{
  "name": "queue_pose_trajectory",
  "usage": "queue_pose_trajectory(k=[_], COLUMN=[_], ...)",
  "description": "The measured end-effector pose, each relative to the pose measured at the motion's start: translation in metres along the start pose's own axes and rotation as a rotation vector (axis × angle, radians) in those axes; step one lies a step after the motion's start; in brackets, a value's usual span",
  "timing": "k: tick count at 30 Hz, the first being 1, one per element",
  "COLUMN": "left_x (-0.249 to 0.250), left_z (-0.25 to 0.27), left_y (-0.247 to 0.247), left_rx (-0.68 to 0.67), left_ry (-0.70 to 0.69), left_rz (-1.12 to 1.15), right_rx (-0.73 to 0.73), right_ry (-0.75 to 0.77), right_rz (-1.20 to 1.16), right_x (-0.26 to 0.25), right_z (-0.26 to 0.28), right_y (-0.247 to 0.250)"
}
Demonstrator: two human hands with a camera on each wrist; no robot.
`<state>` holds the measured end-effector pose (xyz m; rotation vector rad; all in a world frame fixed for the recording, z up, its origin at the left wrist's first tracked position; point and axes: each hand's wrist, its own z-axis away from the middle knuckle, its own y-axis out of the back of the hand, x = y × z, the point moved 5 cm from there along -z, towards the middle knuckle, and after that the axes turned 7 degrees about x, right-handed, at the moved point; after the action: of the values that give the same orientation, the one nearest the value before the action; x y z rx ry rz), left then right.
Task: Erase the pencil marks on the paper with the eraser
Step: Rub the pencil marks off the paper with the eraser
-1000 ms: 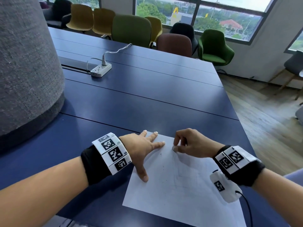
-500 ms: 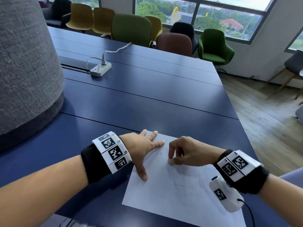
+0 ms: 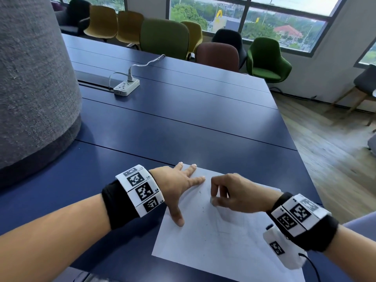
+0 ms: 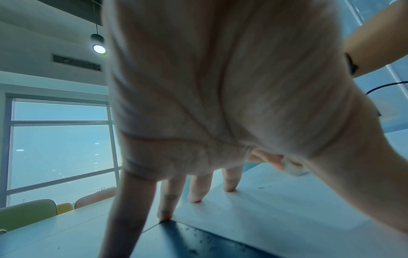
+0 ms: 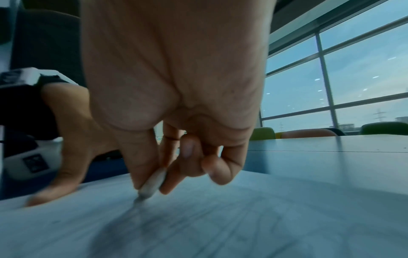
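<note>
A white sheet of paper (image 3: 227, 241) with faint pencil lines lies on the blue table near me. My left hand (image 3: 179, 186) is spread flat on the sheet's upper left corner, fingers straight, thumb (image 3: 177, 216) along the left edge. My right hand (image 3: 230, 192) pinches a small white eraser (image 3: 212, 201) between thumb and fingers and presses its tip on the paper. The right wrist view shows the eraser (image 5: 152, 183) touching the sheet (image 5: 220, 227) over grey smudged lines. In the left wrist view the straight fingers (image 4: 194, 188) rest on the paper (image 4: 276, 209), with the eraser (image 4: 293, 170) beyond them.
Small dark eraser crumbs (image 3: 201, 208) lie on the sheet. A white power strip (image 3: 126, 87) with its cable sits far back on the table (image 3: 183, 123). A big grey felt column (image 3: 30, 78) stands at the left. Chairs (image 3: 266, 58) line the far side, and the table's right edge drops to a wooden floor.
My right hand has slid the eraser down the sheet toward me and a little to the left. The left hand has stayed put on the corner.
</note>
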<state>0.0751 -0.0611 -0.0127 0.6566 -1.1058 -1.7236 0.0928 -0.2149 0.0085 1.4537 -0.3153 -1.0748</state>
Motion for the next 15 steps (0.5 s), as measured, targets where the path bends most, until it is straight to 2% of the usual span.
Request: queue_pose_trajectory(k=[4,9,13,15], left_x=[0.000,0.000,0.000,0.000], left_z=[-0.001,0.000,0.000,-0.001], left_y=[-0.001,0.001,0.000,-0.001], left_rx=[0.002,0.002,0.001,-0.002], left_ry=[-0.001,-0.002,0.003,0.002], left_rz=[-0.002,0.017,0.011,0.011], right_rx=[-0.131,0.002,-0.149,-0.143], right_ry=[0.095,0.040,0.119,0.108], right_rz=[-0.024,-0.034,-0.062,-0.047], right_x=[-0.016,-0.005,-0.021,-0.020], right_z=[0.012,0.004,0.015,0.010], right_y=[-0.013,-0.004,-0.021,-0.017])
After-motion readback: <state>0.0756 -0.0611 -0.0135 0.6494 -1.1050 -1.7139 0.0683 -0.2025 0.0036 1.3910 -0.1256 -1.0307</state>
